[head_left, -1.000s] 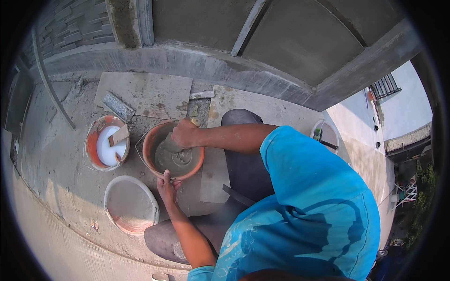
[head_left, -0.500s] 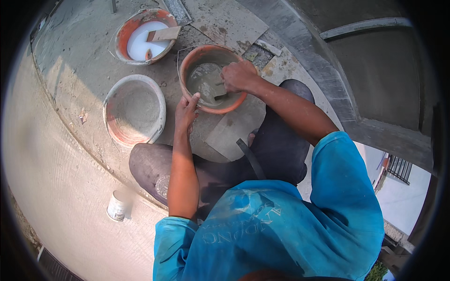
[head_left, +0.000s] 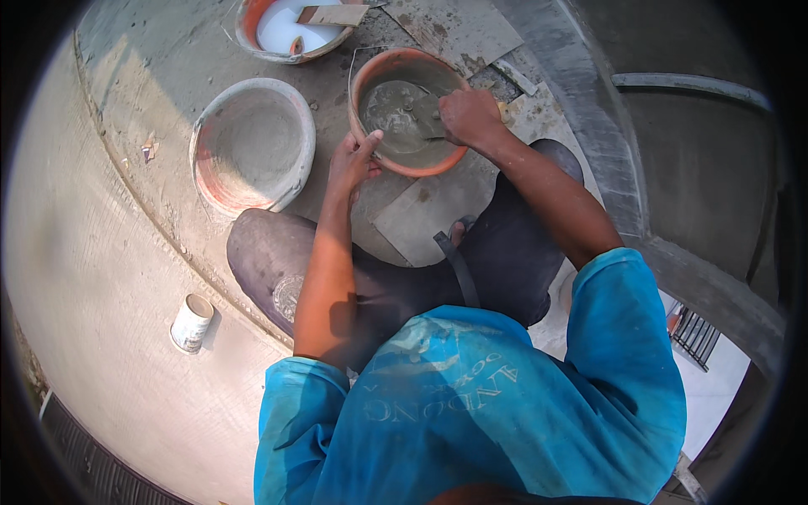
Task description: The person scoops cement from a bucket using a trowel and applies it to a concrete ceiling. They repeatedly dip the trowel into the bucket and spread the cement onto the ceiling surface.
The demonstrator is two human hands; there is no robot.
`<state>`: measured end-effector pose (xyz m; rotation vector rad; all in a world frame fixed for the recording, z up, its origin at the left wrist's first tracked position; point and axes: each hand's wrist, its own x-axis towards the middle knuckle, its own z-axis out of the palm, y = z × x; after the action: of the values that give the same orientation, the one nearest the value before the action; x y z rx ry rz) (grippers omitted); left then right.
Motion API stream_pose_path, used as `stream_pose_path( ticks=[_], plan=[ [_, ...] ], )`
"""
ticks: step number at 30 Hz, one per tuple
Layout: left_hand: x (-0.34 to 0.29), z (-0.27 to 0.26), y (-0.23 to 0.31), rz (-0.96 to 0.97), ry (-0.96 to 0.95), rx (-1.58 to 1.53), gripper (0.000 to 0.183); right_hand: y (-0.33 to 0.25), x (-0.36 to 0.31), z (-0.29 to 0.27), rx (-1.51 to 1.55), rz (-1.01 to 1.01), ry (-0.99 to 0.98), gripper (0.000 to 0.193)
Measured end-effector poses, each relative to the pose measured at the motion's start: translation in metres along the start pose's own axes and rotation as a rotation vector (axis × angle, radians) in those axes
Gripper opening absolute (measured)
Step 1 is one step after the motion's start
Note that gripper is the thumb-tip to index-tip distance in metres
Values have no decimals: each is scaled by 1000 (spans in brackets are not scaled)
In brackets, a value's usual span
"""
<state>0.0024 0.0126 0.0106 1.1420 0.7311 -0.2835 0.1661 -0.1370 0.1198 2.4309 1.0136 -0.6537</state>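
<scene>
right hand [head_left: 471,116], fisted on trowel [head_left: 432,130], has moved to bucket's [head_left: 421,171] 3 o'clock, mixing apparently continuing; left hand [head_left: 353,166] pinches rim [head_left: 355,109].

In view are three buckets [head_left: 419,170] [head_left: 199,172] [head_left: 246,34], two bare hands [head_left: 351,164] [head_left: 471,116] and one small white cup [head_left: 191,326].

The floor [head_left: 181,46] is gray and dusty, with a pale part [head_left: 109,252] at left. On it are a mud bucket [head_left: 421,170], a bucket of white liquid [head_left: 247,34], a dusty bucket [head_left: 261,139] and flat boards [head_left: 459,29]. A white cup [head_left: 192,326] sits on the pale part.
</scene>
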Motion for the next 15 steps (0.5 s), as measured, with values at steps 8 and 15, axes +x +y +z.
stream_pose_path(
  ticks=[8,15],
  plan=[
    [3,-2,-3,18,20,57,50,4,4,8,66,39,89,24],
    [-3,0,-2,55,36,33,49,-8,-6,-5,175,-9,95,21]
  ],
)
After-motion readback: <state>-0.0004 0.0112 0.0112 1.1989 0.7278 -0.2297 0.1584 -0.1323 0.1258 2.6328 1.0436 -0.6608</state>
